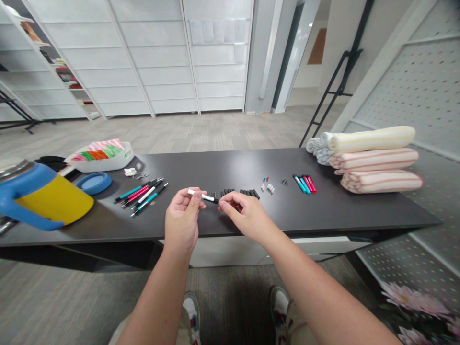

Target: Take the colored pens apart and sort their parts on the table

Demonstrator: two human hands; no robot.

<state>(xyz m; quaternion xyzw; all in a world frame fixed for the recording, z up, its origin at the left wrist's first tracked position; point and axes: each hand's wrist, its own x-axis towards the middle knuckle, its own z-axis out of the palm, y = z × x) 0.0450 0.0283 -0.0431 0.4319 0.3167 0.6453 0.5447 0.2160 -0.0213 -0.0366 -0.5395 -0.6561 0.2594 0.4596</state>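
My left hand (183,215) pinches a white pen barrel (201,195) with a black tip, held level over the black table (341,211). My right hand (244,215) is closed at the barrel's black end, fingertips pinched on it. Just behind my hands lies a row of black pen grips (240,192). Left of them lie several assembled pens (142,194) in teal, red and black. Further right are small pen parts (269,186) and a few coloured barrels (304,184).
A blue and yellow jug (43,199) stands at the near left, with a blue lid (94,182) and a white tray of coloured items (102,155) behind it. Rolled striped towels (373,160) are stacked at the right end. My shoes show below the table edge.
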